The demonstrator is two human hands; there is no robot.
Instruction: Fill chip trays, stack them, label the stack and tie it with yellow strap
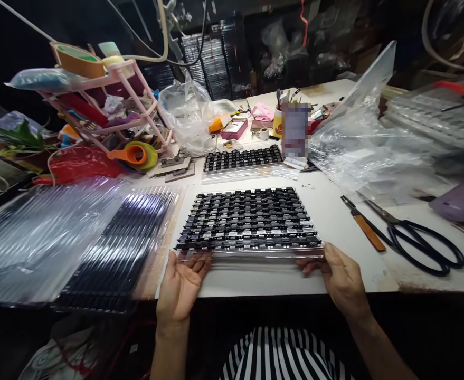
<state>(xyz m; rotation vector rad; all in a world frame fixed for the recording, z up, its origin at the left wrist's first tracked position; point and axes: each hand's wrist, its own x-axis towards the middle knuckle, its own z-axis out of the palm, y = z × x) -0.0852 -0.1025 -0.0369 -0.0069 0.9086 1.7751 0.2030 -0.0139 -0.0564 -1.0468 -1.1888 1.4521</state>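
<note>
A clear plastic tray (pixel 251 254) filled with rows of small black parts (pixel 247 217) is in front of me at the table's near edge. At its near left corner, my left hand (pixel 182 287) holds the tray palm up, its fingers under the rim and the thumb at the side. My right hand (pixel 340 277) grips the near right corner, thumb on top and fingers beneath. The tray's front edge looks slightly raised off the white table. What kind of parts these are I cannot make out.
Scissors (pixel 422 240) and an orange-handled cutting tool (pixel 368 232) lie to the right. Stacked clear trays (pixel 124 248) are on the left. Behind is another filled tray (pixel 242 158). A pink rack (pixel 136 89) stands back left; plastic bags (pixel 346 142) are heaped back right.
</note>
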